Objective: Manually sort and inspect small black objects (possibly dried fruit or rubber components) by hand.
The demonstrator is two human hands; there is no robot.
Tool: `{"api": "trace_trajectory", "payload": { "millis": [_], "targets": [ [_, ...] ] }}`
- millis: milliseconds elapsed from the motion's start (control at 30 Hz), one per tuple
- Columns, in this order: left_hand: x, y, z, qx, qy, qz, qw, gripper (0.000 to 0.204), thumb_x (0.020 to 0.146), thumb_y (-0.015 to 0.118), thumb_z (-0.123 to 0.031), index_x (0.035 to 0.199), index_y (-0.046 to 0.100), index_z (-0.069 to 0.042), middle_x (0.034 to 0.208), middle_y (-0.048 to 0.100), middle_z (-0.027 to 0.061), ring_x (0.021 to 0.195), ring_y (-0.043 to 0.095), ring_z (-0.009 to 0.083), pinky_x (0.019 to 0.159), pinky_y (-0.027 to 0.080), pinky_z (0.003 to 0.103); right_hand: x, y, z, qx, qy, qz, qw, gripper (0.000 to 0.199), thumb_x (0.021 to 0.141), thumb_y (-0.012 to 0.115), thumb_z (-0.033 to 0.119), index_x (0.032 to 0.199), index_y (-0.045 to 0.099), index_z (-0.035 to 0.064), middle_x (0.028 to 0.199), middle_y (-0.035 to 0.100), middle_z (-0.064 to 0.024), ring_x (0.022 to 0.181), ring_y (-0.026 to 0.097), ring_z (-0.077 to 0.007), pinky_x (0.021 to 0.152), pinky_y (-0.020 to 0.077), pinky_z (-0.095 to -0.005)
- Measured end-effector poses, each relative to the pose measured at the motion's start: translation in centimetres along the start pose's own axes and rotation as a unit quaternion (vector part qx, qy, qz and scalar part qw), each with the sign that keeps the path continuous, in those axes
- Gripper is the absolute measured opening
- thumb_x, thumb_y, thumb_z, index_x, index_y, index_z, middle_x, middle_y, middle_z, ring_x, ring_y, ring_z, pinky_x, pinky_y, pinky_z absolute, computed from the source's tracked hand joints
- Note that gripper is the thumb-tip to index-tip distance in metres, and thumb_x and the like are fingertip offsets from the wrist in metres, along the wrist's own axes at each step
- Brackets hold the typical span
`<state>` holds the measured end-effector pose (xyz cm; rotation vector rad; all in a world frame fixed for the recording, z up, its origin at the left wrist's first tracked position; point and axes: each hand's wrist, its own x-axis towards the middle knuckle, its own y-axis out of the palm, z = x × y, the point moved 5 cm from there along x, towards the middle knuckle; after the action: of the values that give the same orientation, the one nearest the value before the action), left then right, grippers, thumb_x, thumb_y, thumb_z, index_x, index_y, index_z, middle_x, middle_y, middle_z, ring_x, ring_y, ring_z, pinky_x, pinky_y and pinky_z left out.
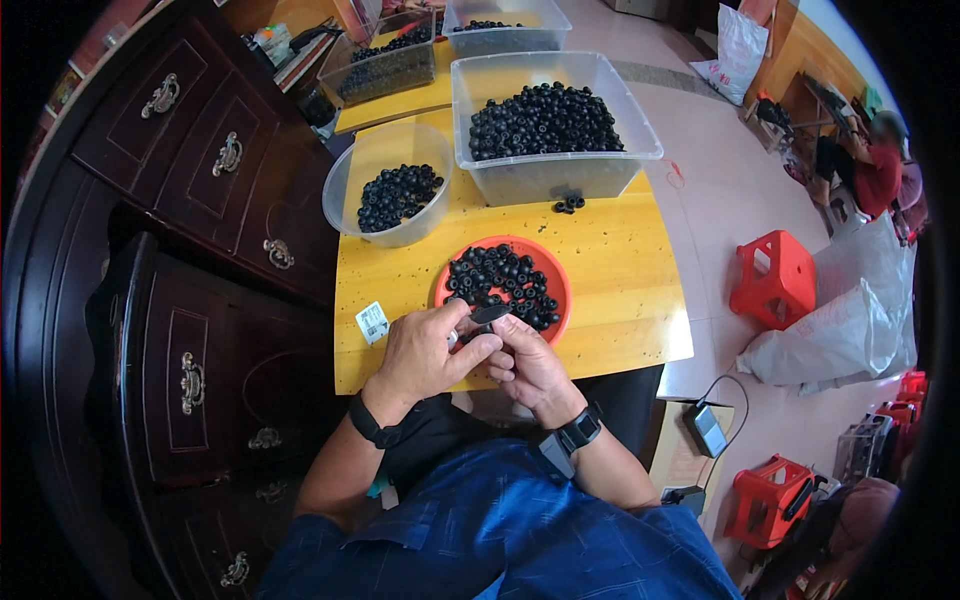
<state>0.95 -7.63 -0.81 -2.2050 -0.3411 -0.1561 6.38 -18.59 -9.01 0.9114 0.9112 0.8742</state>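
From here: left hand (425,345) and right hand (532,362) both look to be grasping a small dark round-edged piece (490,314) between fingertips, over the shallow orange-red plastic dish's (565,290) near rim. Fingers hide its exact shape; two-sided pinch likely steadies it. Dish of small black ring-shaped parts (497,262) sits toward yellow wooden worktop's (625,265) near edge, probably for short reach. Clear rectangular plastic bin (540,183) at far edge, clear round plastic tub (412,233) at left edge: bulk stays off the working spot.
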Motion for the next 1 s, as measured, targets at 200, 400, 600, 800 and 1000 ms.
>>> {"api": "trace_trajectory", "payload": {
  "millis": [200,400,600,800,1000],
  "targets": [
    [0.0,-0.1,-0.3,0.005,-0.008,0.001,1.000,0.038,0.086,0.070,-0.042,0.087,0.060,-0.006,0.070,0.066,0.0105,0.062,0.066,0.0325,0.054,0.049,0.041,0.3,-0.7,0.0,-0.010,0.004,0.012,1.000,0.017,0.099,0.059,0.024,0.106,0.060,0.0090,0.077,0.054,0.0053,0.055,0.040,-0.0005,0.045,0.0323,-0.0146],
    [-0.2,0.6,0.4,0.010,-0.007,-0.001,1.000,0.035,0.088,0.069,-0.039,0.080,0.059,-0.006,0.063,0.063,0.0099,0.057,0.064,0.0320,0.051,0.047,0.040,0.3,-0.7,0.0,0.000,-0.010,-0.004,1.000,0.013,0.098,0.060,0.022,0.099,0.057,0.0099,0.077,0.053,0.0041,0.055,0.042,-0.0009,0.045,0.0338,-0.0151],
    [-0.5,0.8,0.6,-0.041,-0.009,-0.030,0.999,0.031,0.086,0.073,-0.034,0.083,0.061,-0.006,0.063,0.061,0.0093,0.056,0.063,0.0302,0.050,0.047,0.038,0.2,-0.2,0.0,0.016,-0.002,-0.020,1.000,0.013,0.099,0.058,0.025,0.099,0.057,0.0121,0.075,0.050,0.0049,0.054,0.041,-0.0011,0.045,0.0332,-0.0150],
    [-0.3,-0.3,-0.2,-0.158,-0.051,-0.055,0.985,0.022,0.085,0.073,-0.015,0.101,0.065,-0.004,0.067,0.063,0.0070,0.055,0.062,0.0165,0.050,0.045,0.032,0.1,-0.1,0.1,0.029,0.015,-0.019,0.999,0.019,0.100,0.057,0.029,0.106,0.060,0.0108,0.074,0.047,0.0063,0.054,0.039,-0.0008,0.044,0.0315,-0.0150],
    [-0.3,1.0,0.4,-0.315,-0.080,-0.050,0.944,0.014,0.090,0.066,-0.007,0.101,0.064,0.002,0.078,0.070,0.0048,0.071,0.069,0.0091,0.060,0.052,0.024,0.2,-0.2,0.0,-0.021,0.016,0.004,1.000,0.030,0.099,0.058,0.034,0.117,0.062,0.0100,0.074,0.045,0.0076,0.055,0.036,-0.0006,0.045,0.0301,-0.0149]
  ]
}}
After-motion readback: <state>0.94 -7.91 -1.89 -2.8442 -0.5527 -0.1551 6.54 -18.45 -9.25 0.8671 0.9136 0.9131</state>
